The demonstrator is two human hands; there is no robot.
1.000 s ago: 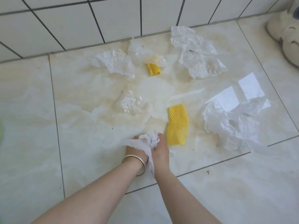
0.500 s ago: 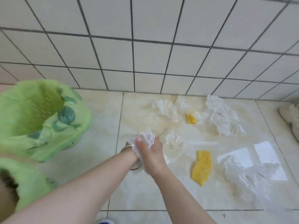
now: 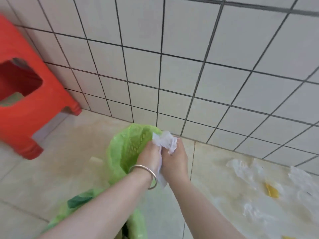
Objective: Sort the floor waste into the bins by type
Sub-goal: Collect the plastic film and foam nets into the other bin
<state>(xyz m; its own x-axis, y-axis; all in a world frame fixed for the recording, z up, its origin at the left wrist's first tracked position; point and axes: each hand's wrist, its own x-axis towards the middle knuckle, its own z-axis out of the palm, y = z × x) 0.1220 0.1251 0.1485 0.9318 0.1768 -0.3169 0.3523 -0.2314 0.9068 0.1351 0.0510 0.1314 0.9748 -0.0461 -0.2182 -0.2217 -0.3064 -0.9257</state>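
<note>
A crumpled white plastic bag (image 3: pixel 165 139) is squeezed between both hands. My left hand (image 3: pixel 149 156), with a metal bangle on its wrist, and my right hand (image 3: pixel 174 158) both grip it. The hands hover at the right rim of a bin lined with a green bag (image 3: pixel 126 149), close to the tiled wall. A second green-lined bin (image 3: pixel 136 223) sits nearer to me, largely hidden by my left forearm. More white plastic scraps (image 3: pixel 243 168) and a yellow foam net (image 3: pixel 272 190) lie on the floor to the right.
A red plastic stool (image 3: pixel 27 94) stands at the left against the tiled wall (image 3: pixel 189 66). Another yellow piece (image 3: pixel 288 237) peeks in at the bottom right edge. Marbled floor tiles (image 3: pixel 60 169) lie between the stool and the bins.
Both hands lifted the crumpled plastic off the floor and carried it left to the green-lined bin. The view swung left, bringing the stool in and pushing the floor waste to the right edge.
</note>
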